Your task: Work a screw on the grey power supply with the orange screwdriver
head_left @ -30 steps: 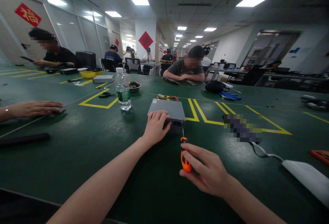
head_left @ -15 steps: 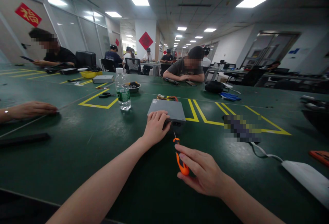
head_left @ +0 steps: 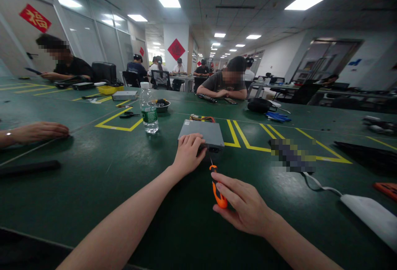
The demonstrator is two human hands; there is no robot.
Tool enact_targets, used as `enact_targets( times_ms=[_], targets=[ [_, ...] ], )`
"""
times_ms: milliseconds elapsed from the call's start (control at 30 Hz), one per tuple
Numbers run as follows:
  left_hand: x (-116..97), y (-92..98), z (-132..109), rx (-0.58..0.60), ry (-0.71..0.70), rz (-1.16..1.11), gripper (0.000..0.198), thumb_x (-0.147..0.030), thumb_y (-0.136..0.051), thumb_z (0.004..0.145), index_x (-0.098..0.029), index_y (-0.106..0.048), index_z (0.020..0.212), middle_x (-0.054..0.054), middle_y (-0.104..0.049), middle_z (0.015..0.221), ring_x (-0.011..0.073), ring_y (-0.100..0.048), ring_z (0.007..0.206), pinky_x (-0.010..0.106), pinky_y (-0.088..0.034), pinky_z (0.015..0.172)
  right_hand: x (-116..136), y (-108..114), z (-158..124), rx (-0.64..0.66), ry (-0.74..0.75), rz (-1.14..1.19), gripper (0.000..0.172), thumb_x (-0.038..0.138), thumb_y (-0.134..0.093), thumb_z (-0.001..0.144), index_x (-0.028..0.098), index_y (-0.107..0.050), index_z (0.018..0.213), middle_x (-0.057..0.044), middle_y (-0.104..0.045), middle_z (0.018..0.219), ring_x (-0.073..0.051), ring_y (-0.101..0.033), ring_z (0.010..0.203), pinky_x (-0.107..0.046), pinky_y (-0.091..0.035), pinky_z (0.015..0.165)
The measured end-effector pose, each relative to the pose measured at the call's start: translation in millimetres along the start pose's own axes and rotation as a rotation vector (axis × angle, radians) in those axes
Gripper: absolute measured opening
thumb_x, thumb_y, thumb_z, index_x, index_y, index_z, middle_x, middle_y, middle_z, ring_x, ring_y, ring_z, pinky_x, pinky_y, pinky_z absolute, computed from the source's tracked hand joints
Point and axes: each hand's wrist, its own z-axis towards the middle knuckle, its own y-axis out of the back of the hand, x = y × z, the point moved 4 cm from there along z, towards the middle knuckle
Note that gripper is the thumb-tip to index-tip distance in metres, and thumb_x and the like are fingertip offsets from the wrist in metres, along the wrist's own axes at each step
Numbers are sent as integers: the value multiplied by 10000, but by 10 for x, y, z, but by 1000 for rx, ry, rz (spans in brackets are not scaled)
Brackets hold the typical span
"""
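A grey computer power supply (head_left: 206,131) lies flat on the green table, its coloured cables at the far side. My left hand (head_left: 190,152) grips its near left corner, fingers over the top and thumb against the near face. Between the fingers and thumb of my right hand (head_left: 243,201) is an orange and black screwdriver (head_left: 219,195). Its thin shaft points away from me, toward the near face of the power supply below the socket. I cannot tell whether the tip touches the casing.
A water bottle (head_left: 149,111) stands left of the power supply, with a small bowl (head_left: 164,105) behind it. Another person's hand (head_left: 43,131) rests at the left. A white power strip (head_left: 369,216) with a cord lies right. Blue gloves (head_left: 277,116) lie farther back.
My right hand and the screwdriver have shifted very slightly away from me. At the right edge, a dark object that stood higher now lies lower on the table. My left hand stays put.
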Motion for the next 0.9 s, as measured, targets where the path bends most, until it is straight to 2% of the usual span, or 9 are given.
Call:
enact_targets(
  times_ms=[100,267,367,533,633,767,900],
  targets=[
    [-1,1,-1,2,-2,6,180,-241,-543,812,-220,-522,990,46,-576,1137,213,-485,1091,390,-326,934,7,-15,3,33,-14,5,281,301,-450,913,126,-475,1131,-195,-577,1131,-225,-603,994,-312,-536,745],
    [-4,5,-2,4,-3,7,177,-243,-541,817,-219,-517,992,46,-572,1144,215,-485,1089,388,-323,930,43,-50,13,167,-27,31,329,314,-365,931,154,-493,1188,-209,-499,1210,-264,-572,1035,-360,-530,739],
    [-5,12,-2,6,-6,9,175,-250,-536,823,-214,-515,993,46,-569,1145,212,-482,1092,384,-322,929,63,-39,34,141,-26,40,309,280,-379,924,130,-505,1163,-216,-506,1196,-258,-578,1010,-357,-525,741],
    [-7,16,-4,12,-5,18,173,-255,-522,834,-213,-511,1001,44,-567,1148,204,-474,1102,377,-321,932,91,-67,54,65,-9,56,249,264,-460,904,101,-495,1088,-201,-560,1149,-204,-618,858,-313,-528,699],
    [-11,13,-5,7,-10,16,177,-249,-524,831,-209,-509,1003,45,-569,1146,201,-475,1103,374,-321,933,87,-87,52,62,-43,78,273,295,-449,916,100,-475,1106,-186,-575,1126,-210,-613,903,-313,-529,732],
    [-10,8,-6,-2,-12,18,182,-249,-532,822,-208,-514,998,50,-572,1145,207,-482,1095,381,-325,930,91,-82,69,130,-53,66,326,310,-353,944,122,-473,1181,-187,-550,1155,-232,-599,965,-333,-531,734],
    [-11,7,-7,-7,-15,18,176,-249,-531,823,-207,-516,994,49,-576,1138,207,-485,1095,382,-320,938,101,-63,89,108,-27,39,287,269,-378,938,130,-510,1152,-192,-551,1157,-216,-613,906,-320,-528,698]
  ],
)
